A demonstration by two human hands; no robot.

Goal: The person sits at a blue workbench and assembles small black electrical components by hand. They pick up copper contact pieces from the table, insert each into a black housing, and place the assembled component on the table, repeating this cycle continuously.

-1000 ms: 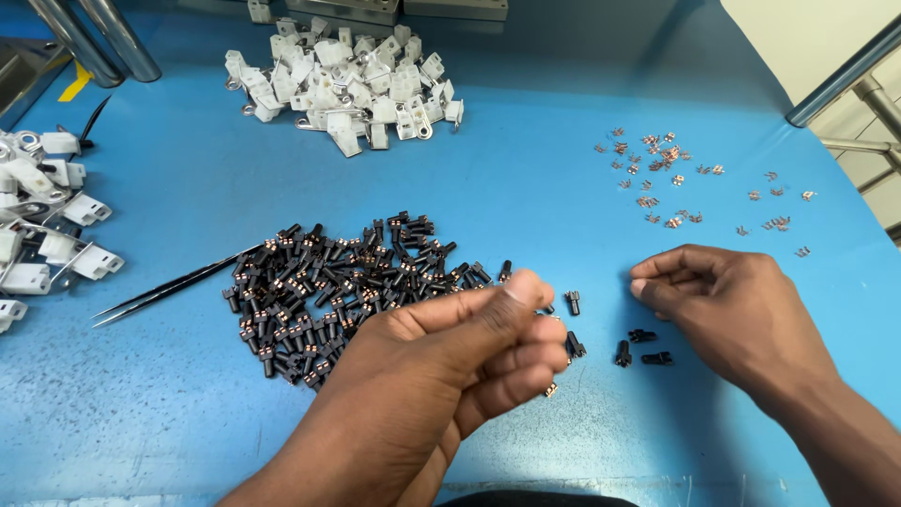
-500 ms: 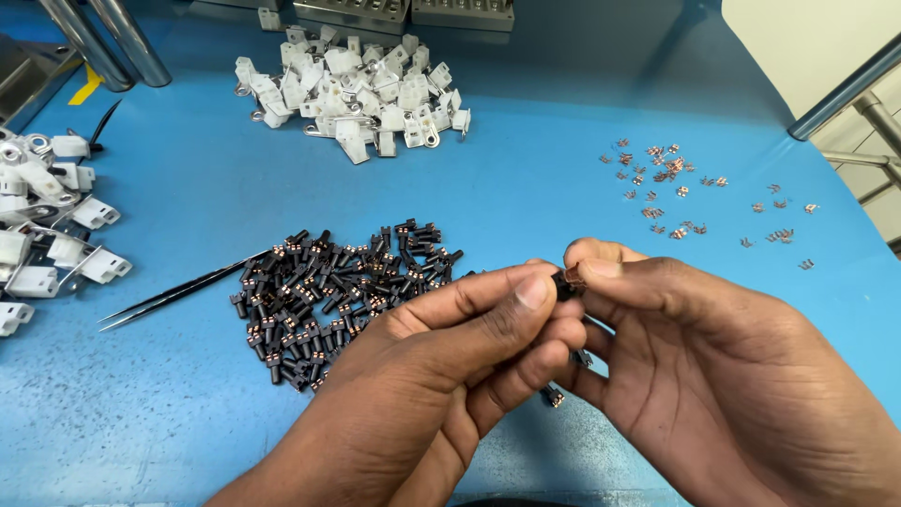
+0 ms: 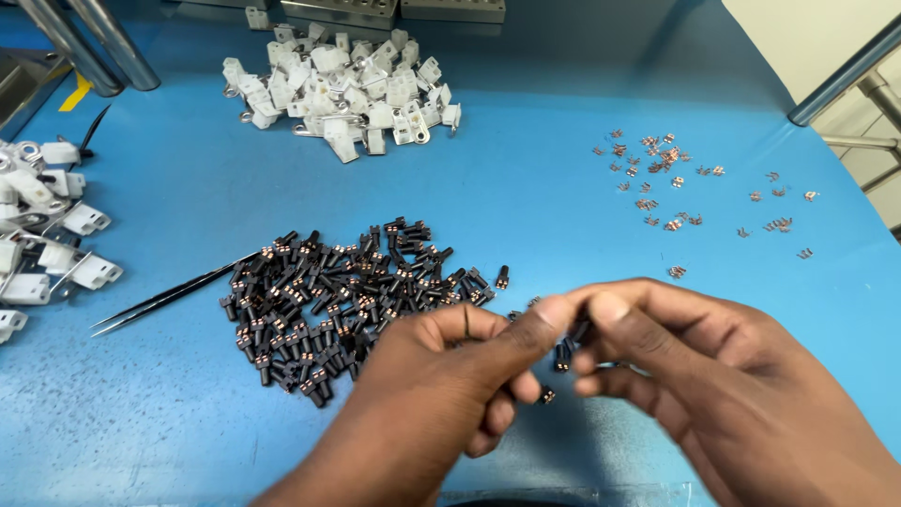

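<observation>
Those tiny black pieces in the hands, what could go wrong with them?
The small black part pinched between the left hand and right hand might slip and vanish into the black pile close by. A sleeve or wrist could also sweep loose copper clips off the blue table.

assembly workshop | blue bench mat (image 3: 526, 207) | sorted part piles: black connectors (image 3: 347, 291), white housings (image 3: 343, 89)

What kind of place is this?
Probably a small-parts assembly bench in a workshop or factory: a blue worktable carries sorted heaps of black connector pieces, white plastic housings and tiny copper contacts, with tweezers beside them.
</observation>
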